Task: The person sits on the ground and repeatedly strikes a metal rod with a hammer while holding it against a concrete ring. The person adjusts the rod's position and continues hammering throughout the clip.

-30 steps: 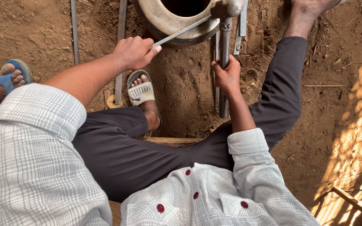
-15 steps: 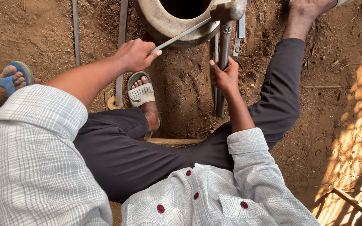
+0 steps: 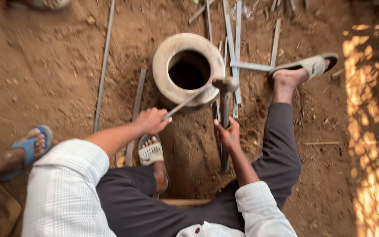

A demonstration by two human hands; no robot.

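Note:
My left hand point(image 3: 151, 120) grips the near end of a thin metal rod point(image 3: 186, 103) that slants up to the rim of a round clay pot point(image 3: 167, 70) sunk in the dirt. My right hand point(image 3: 228, 133) holds the handle of a hammer point(image 3: 225, 85), whose head sits beside the pot's rim where the rod ends. The pot's dark opening faces up. I sit with my legs spread around a dug hollow, my left foot in a white sandal point(image 3: 151, 152) below the pot, my right foot in a sandal point(image 3: 313, 66) at the upper right.
Several metal strips point(image 3: 233, 35) and a long rod point(image 3: 103, 70) lie on the dirt around and behind the pot. Another person's foot in a blue sandal point(image 3: 28, 149) is at the left. A wooden board edge point(image 3: 184, 202) lies under my legs. Sunlight patches fall at the right.
The camera has tilted up, so the whole pot and my right foot now show. Both hands keep their grips; the hammer head stays by the pot rim.

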